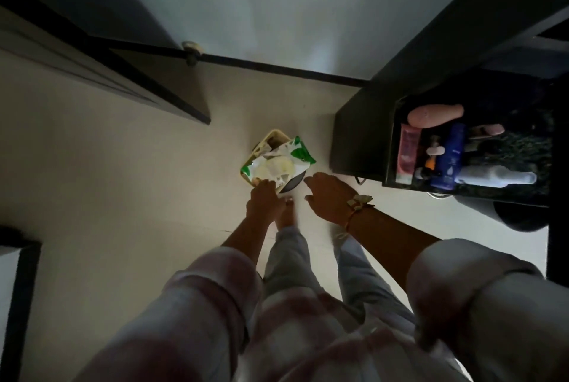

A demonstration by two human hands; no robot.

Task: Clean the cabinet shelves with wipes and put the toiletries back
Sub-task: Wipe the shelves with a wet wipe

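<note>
A green and white pack of wipes lies on top of a small yellow basket on the pale floor. My left hand reaches down and grips the near edge of the pack. My right hand hovers just right of the pack, fingers relaxed and holding nothing, with a band on its wrist. On the dark counter to the right lie the toiletries: a blue bottle, a pink tube, a white bottle and pink containers. The room is dim.
A dark cabinet stands right of the basket under the counter. A dark door hangs ajar at the left, with a door stopper at the wall's base. My bare feet stand just behind the basket.
</note>
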